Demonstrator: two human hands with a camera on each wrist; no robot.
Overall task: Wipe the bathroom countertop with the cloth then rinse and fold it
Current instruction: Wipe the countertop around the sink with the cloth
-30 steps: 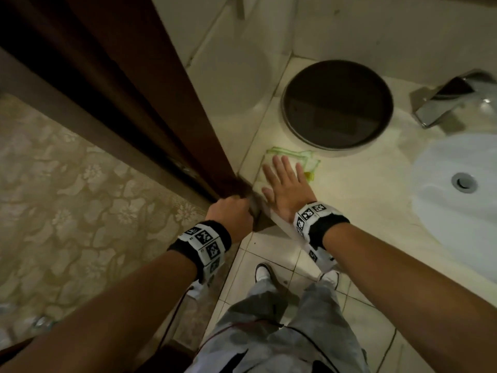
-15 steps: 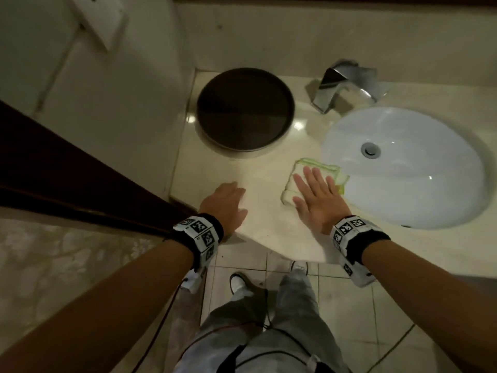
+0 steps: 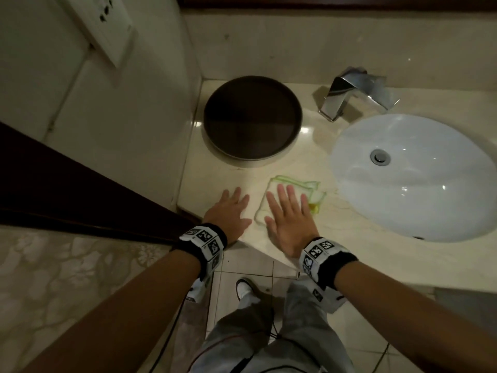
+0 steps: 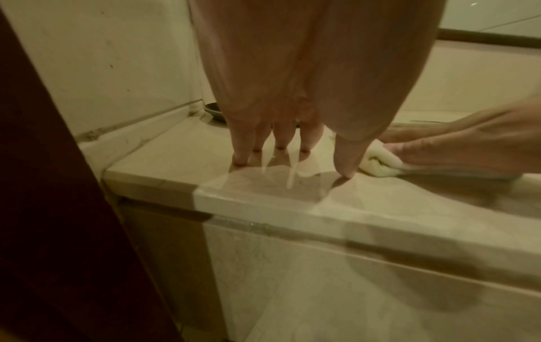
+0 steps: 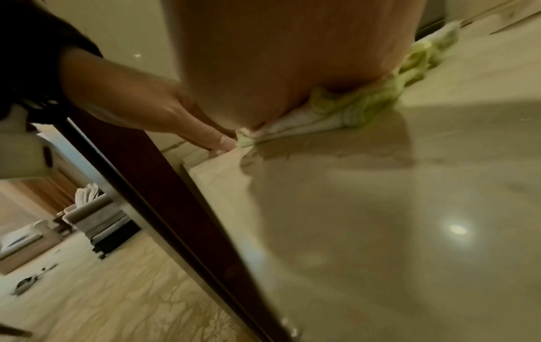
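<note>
A white cloth with green trim (image 3: 304,185) lies on the beige marble countertop (image 3: 349,211), between the dark round tray and the sink. My right hand (image 3: 289,211) lies flat on it with straight, spread fingers, pressing it down; the cloth (image 5: 351,111) bunches under the palm in the right wrist view. My left hand (image 3: 228,208) rests flat on the bare counter just left of the cloth, fingers straight, tips touching the stone (image 4: 257,150). The cloth's edge (image 4: 377,164) shows beside the left thumb.
A dark round tray (image 3: 251,117) stands at the counter's back left. A chrome faucet (image 3: 352,92) stands over the white oval sink (image 3: 419,184) on the right. A dark wooden door frame (image 3: 67,189) and wall tile bound the counter's left end. My legs stand below.
My left hand left the door frame and came to rest flat on the counter. My right hand slid the cloth rightward toward the sink. The head view swung right.
</note>
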